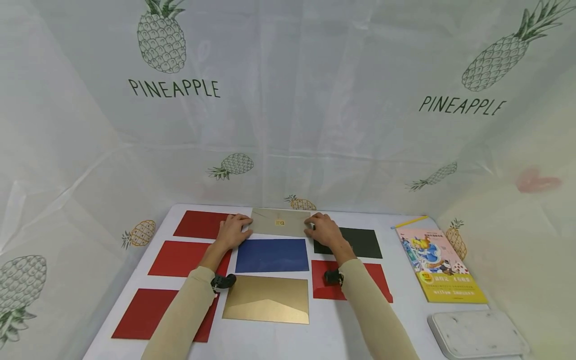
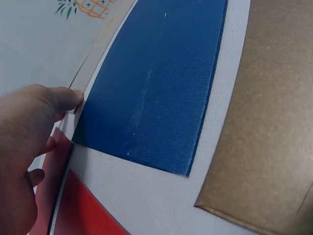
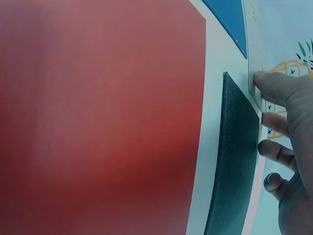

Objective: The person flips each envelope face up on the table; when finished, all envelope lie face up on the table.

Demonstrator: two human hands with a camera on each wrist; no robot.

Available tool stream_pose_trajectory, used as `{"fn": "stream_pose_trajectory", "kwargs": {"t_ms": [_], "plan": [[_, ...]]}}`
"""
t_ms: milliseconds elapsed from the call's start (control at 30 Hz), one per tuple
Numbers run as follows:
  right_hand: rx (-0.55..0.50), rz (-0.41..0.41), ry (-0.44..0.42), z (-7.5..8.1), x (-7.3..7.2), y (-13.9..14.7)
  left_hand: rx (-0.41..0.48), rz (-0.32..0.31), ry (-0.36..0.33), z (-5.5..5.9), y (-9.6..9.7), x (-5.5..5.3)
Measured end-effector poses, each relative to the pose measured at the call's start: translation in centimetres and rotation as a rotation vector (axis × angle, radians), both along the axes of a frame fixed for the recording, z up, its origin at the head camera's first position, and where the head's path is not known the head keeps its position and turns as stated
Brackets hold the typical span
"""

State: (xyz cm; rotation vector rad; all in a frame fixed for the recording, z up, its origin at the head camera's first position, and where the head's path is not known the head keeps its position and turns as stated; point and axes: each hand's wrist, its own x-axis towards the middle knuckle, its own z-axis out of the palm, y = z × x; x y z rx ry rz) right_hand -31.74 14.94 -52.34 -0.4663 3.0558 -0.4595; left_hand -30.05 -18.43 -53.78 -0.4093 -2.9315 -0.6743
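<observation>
A thin grey-beige rectangular board [image 1: 265, 227] with a small yellow sticker lies at the back middle of the white table. At its left end is my left hand [image 1: 231, 231], thumb and forefinger on the edge; the left wrist view shows the thumb [image 2: 68, 99] there. My right hand [image 1: 325, 230] holds the opposite end, its thumb [image 3: 276, 84] on the board in the right wrist view. Just in front lies a blue board [image 1: 272, 255], with a gold board [image 1: 270, 300] nearer. A dark green board [image 1: 362, 242] is partly beneath the right forearm.
Red boards [image 1: 175, 258] form a column on the left, partly covered by my left arm. Another red board [image 1: 378, 280] lies under my right forearm. At right are a pencil [image 1: 409, 222], a picture book [image 1: 438, 265] and a pale flat case [image 1: 477, 332]. Pineapple-print sheeting [image 1: 315, 125] surrounds the table.
</observation>
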Motion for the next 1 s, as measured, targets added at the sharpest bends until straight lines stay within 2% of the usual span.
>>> {"fn": "stream_pose_trajectory", "kwargs": {"t_ms": [167, 333, 467, 600, 833, 1000], "plan": [[-0.043, -0.019, 0.016, 0.1, 0.0, -0.5, 0.039, -0.009, 0.003, -0.1, -0.2, -0.1], [-0.133, 0.011, 0.082, 1.5, 0.0, -2.6, 0.12, 0.023, 0.017, 0.4, -1.6, -0.2], [-0.176, 0.086, 0.1, 2.4, 0.0, -5.2, 0.135, 0.085, 0.034, 0.5, -4.1, -0.2], [-0.19, 0.159, 0.085, 2.6, 0.3, -8.2, 0.138, 0.163, 0.037, 0.5, -7.1, 0.5], [-0.156, 0.216, 0.038, 1.7, 1.1, -13.8, 0.119, 0.306, 0.068, 0.7, -12.0, 1.9], [-0.117, 0.241, 0.031, 1.1, 2.2, -16.7, 0.09, 0.395, 0.061, 0.5, -14.0, 2.5]]}}
